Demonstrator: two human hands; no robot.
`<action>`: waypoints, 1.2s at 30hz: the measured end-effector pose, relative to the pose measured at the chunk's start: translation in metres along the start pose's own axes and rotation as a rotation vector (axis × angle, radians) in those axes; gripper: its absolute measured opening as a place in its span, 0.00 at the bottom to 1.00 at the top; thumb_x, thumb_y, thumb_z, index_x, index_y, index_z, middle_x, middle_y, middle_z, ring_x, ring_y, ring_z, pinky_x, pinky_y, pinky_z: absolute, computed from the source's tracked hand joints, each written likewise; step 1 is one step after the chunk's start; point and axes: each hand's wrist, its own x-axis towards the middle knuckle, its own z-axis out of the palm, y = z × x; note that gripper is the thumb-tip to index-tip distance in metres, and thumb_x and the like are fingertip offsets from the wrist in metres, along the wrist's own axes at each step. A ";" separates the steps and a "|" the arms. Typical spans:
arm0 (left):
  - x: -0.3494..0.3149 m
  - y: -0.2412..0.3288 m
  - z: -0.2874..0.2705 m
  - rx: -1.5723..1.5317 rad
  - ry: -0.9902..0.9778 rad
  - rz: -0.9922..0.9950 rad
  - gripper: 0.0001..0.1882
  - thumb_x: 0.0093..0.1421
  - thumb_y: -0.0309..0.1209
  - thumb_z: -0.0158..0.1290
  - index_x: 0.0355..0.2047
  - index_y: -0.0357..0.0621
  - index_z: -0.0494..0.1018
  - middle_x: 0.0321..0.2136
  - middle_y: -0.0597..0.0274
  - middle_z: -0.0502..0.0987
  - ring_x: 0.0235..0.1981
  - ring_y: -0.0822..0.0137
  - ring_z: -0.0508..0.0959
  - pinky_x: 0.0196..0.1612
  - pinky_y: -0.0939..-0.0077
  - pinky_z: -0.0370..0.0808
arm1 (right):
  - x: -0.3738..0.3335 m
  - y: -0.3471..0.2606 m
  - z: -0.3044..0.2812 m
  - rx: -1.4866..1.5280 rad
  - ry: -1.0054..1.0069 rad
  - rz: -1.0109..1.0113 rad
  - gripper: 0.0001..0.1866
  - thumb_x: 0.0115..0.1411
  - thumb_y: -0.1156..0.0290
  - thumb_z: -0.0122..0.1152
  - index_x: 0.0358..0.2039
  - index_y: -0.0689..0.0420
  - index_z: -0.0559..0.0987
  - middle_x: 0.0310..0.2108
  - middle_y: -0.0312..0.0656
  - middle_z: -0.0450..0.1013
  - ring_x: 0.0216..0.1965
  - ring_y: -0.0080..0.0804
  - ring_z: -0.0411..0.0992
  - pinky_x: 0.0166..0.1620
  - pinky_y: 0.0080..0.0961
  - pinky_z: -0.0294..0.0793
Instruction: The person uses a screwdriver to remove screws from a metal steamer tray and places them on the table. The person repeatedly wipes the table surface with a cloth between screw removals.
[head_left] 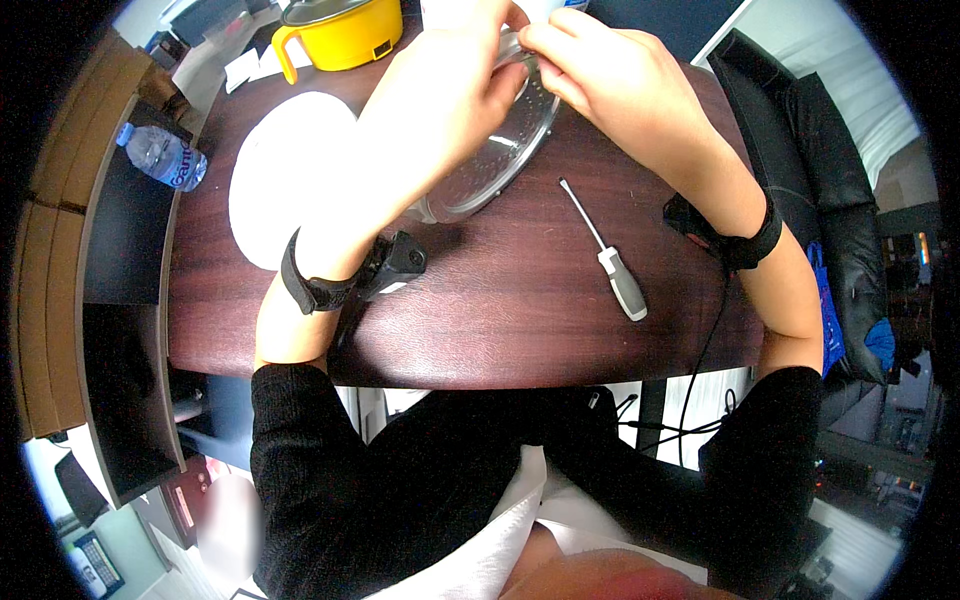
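A clear round lid or bowl (490, 165) is tilted up at the far middle of the table, its lower edge near the tabletop. My left hand (455, 85) is closed on its upper rim, thumb bent inward. Beside it, the fingertips of my right hand (610, 75) are pinched together at the same rim; whatever small part they hold is hidden. A white rounded object (290, 170), overexposed, sits left of my left forearm. Nearer me lies a flat-tipped screwdriver (622, 285) with a grey and white handle.
A yellow pot (350, 35) with a handle stands at the far left of the dark wooden table (480, 310). A water bottle (162, 157) lies on the shelf to the left. A black cable (708, 345) hangs near my right arm, and a black sofa (830, 160) stands right.
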 end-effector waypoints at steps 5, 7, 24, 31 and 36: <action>0.000 0.003 0.003 0.028 0.040 -0.007 0.17 0.56 0.24 0.53 0.46 0.36 0.64 0.28 0.47 0.77 0.29 0.53 0.79 0.33 0.65 0.75 | -0.005 0.007 0.008 0.035 0.045 0.088 0.10 0.55 0.75 0.57 0.38 0.63 0.75 0.29 0.46 0.74 0.24 0.38 0.75 0.28 0.27 0.76; 0.003 0.004 0.000 -0.023 -0.008 -0.067 0.17 0.56 0.24 0.53 0.45 0.37 0.65 0.28 0.47 0.78 0.29 0.54 0.80 0.33 0.66 0.76 | -0.006 0.003 0.008 0.024 0.037 0.198 0.11 0.54 0.74 0.58 0.39 0.60 0.76 0.31 0.47 0.75 0.25 0.38 0.75 0.28 0.29 0.76; 0.003 0.026 -0.006 -0.013 -0.076 -0.339 0.12 0.61 0.26 0.49 0.45 0.41 0.67 0.34 0.54 0.79 0.33 0.68 0.81 0.35 0.76 0.79 | -0.167 -0.068 0.006 0.383 -1.001 0.278 0.21 0.52 0.51 0.61 0.30 0.57 0.70 0.23 0.45 0.71 0.26 0.45 0.73 0.30 0.37 0.70; 0.003 0.026 0.005 0.074 -0.047 -0.352 0.13 0.61 0.28 0.51 0.46 0.43 0.67 0.34 0.56 0.80 0.34 0.68 0.81 0.36 0.76 0.78 | -0.158 -0.083 0.025 0.282 -1.127 0.011 0.11 0.57 0.64 0.55 0.31 0.61 0.72 0.22 0.43 0.73 0.24 0.40 0.75 0.28 0.33 0.74; 0.008 0.027 0.005 0.061 -0.049 -0.371 0.13 0.61 0.28 0.50 0.46 0.44 0.67 0.35 0.54 0.79 0.35 0.66 0.81 0.39 0.72 0.78 | -0.163 -0.092 0.021 0.351 -1.056 -0.006 0.10 0.45 0.77 0.56 0.30 0.66 0.73 0.19 0.47 0.74 0.23 0.40 0.76 0.26 0.33 0.75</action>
